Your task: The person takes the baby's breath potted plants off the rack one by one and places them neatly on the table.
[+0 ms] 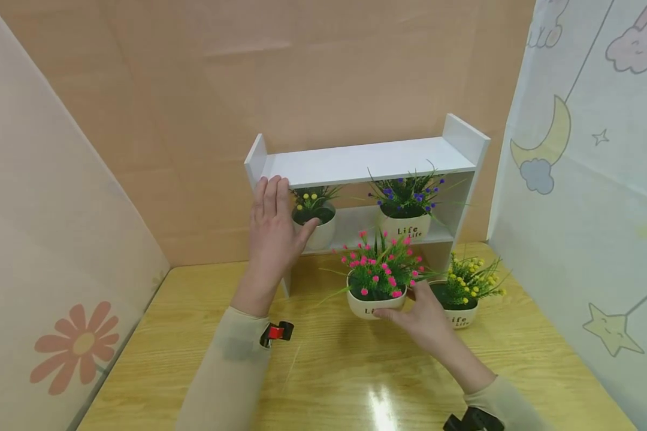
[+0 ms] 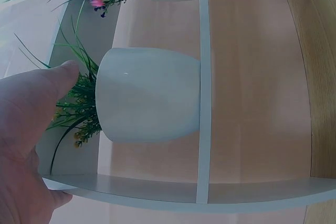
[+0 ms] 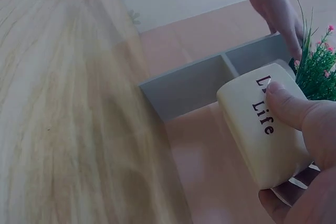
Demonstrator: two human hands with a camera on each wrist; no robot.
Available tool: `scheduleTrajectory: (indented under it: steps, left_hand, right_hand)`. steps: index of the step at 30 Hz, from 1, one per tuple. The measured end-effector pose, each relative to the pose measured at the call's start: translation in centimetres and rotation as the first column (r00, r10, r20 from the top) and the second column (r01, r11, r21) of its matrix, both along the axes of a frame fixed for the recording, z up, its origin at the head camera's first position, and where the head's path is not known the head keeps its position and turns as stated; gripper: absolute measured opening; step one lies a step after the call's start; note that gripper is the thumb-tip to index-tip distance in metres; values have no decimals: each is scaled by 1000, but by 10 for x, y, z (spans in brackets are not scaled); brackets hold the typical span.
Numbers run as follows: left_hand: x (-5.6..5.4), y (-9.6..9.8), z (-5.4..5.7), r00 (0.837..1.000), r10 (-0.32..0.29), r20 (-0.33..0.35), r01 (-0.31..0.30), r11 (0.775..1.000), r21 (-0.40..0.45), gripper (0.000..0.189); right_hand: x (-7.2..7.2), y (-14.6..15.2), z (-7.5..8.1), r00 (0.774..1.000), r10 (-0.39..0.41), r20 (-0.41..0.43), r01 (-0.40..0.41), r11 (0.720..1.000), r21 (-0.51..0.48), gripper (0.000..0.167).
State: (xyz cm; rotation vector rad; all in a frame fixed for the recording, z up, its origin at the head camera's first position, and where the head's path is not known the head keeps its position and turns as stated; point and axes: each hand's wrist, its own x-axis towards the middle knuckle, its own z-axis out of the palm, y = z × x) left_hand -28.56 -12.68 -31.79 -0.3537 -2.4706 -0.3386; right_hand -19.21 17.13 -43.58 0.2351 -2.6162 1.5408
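My right hand [image 1: 428,320] holds a white pot of pink artificial flowers [image 1: 377,278] in front of the shelf, thumb on its lettered front and fingers round the side. In the right wrist view the pot [image 3: 265,124] is off the table. My left hand [image 1: 272,233] rests against the upper left side of the white shelf [image 1: 366,160], fingers straight and thumb spread. Beside that thumb, a pot with small yellow flowers [image 1: 323,233] stands on the middle board; the left wrist view shows its plain white wall [image 2: 149,95]. A pot of blue-purple flowers [image 1: 407,224] stands on the board's right.
On the wooden table [image 1: 323,371], a yellow-flowered pot [image 1: 460,314] stands right of the held pot, close to my right hand. A brown backdrop [image 1: 323,72] rises behind the shelf. Printed panels [image 1: 582,197] flank the table.
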Motion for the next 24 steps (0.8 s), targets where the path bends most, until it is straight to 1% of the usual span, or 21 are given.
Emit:
scheduleTrajectory:
  steps: [4, 9, 18, 24]
  left_hand:
    - [1, 0, 1, 1000, -1, -13, 1, 1000, 0, 103]
    - [1, 0, 1, 1000, -2, -20, 2, 1000, -5, 103]
    - [-1, 0, -1, 999, -8, -31, 8, 1000, -3, 103]
    - [-2, 0, -2, 999, -9, -36, 9, 1000, -8, 103]
  right_hand:
    - [-5, 3, -14, 999, 15, -29, -16, 999, -41, 99]
    - [-12, 5, -28, 998, 7, -60, -9, 999, -34, 103]
    - [-16, 12, -46, 1000, -11, -20, 11, 1000, 22, 103]
    - [-17, 14, -54, 1000, -9, 24, 9, 1000, 27, 105]
